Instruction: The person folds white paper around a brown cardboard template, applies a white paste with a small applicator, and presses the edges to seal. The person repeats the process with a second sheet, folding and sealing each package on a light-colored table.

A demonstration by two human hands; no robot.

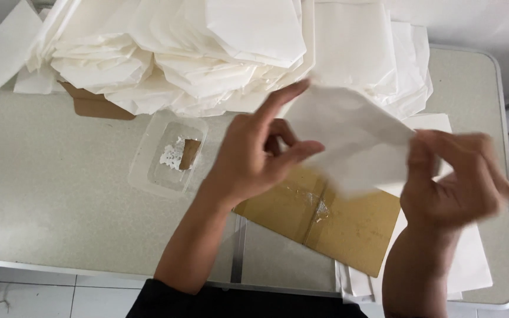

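While both hands are up over the cardboard sheet (325, 221), they've got one white paper sheet (354, 138) between them, lifted off the table, just above and beyond the cardboard's far edge. Left hand (254, 156) pinches the paper's left edge w/ thumb and fingers closed on it, index finger sticking up. Right hand (460, 179) is blurred but looks clamped on the paper's right corner, fingers curled round it.

Nearest to me, on the right of the cardboard and partly under it, lies a flat stack of white sheets (472, 271), laid square. Can't tell how many. The cardboard itself carries a shiny smear, prob. glue, near its middle crease.

Left of the cardboard sits a clear plastic tub (169, 153) w/ white paste and a small brown scrap inside.

Beyond the cardboard, at the table's (60, 200) far side, a big loose heap of white paper (207, 53) is spread wide, and a 2nd bit of brown card (95, 106) pokes out below its left part.

My guess on progress: the flat stack is far smaller than the heap, so if the heap is what's left, most of the work's still ahead; which pile is done I can't be sure.
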